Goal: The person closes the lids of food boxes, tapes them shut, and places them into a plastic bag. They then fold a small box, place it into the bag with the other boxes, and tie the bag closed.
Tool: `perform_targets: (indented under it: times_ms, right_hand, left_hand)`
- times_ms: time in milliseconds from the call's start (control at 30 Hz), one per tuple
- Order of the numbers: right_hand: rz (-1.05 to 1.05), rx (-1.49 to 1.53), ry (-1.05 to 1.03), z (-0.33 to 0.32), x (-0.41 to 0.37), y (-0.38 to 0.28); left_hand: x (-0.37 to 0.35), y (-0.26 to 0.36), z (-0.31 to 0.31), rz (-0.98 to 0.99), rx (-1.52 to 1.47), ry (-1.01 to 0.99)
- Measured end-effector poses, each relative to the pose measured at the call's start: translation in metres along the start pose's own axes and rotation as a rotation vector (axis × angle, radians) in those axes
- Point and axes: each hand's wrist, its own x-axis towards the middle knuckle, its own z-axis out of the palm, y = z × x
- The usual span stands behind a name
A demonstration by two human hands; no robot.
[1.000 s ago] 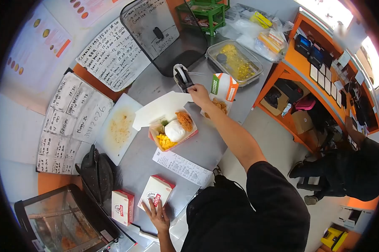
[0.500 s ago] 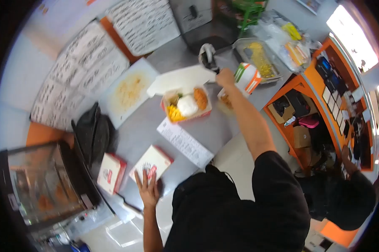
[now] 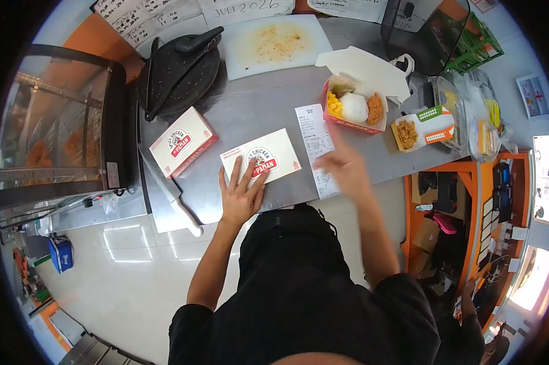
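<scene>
My left hand point(image 3: 243, 193) lies with fingers spread on the lid of a closed white and red chicken box point(image 3: 280, 146). My right hand point(image 3: 347, 169) is smeared by motion above the right edge of a long printed receipt point(image 3: 316, 137); its fingers do not show clearly. Beyond it stands an open meal box point(image 3: 372, 129) with its lid raised. Inside are white rice point(image 3: 353, 108), a piece of fried chicken point(image 3: 375, 109) and yellow food point(image 3: 334, 104). A second closed box point(image 3: 183, 143) sits left of my left hand.
A white-handled knife point(image 3: 186, 213) lies at the counter's front left edge. Behind are a black round pan point(image 3: 180, 76) and a stained cutting board point(image 3: 277, 45). A glass warmer point(image 3: 68, 128) stands left, a carton of fried pieces point(image 3: 408, 134) right. Another person's arm point(image 3: 467, 298) shows lower right.
My right hand has come back toward me from beside the open box's lid, down to the receipt. My left hand stays on the closed box. The head view has turned.
</scene>
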Motion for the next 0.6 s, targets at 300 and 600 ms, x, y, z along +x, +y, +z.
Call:
perform_targets:
  times_ms: [300, 600]
  right_hand:
    - [0.145, 0.203, 0.137, 0.129, -0.032, 0.056]
    - [0.129, 0.133, 0.142, 0.138, -0.028, 0.052]
  left_hand:
    - [-0.005, -0.008, 0.008, -0.001, -0.064, 0.024]
    - [-0.006, -0.012, 0.010, 0.046, -0.048, 0.040]
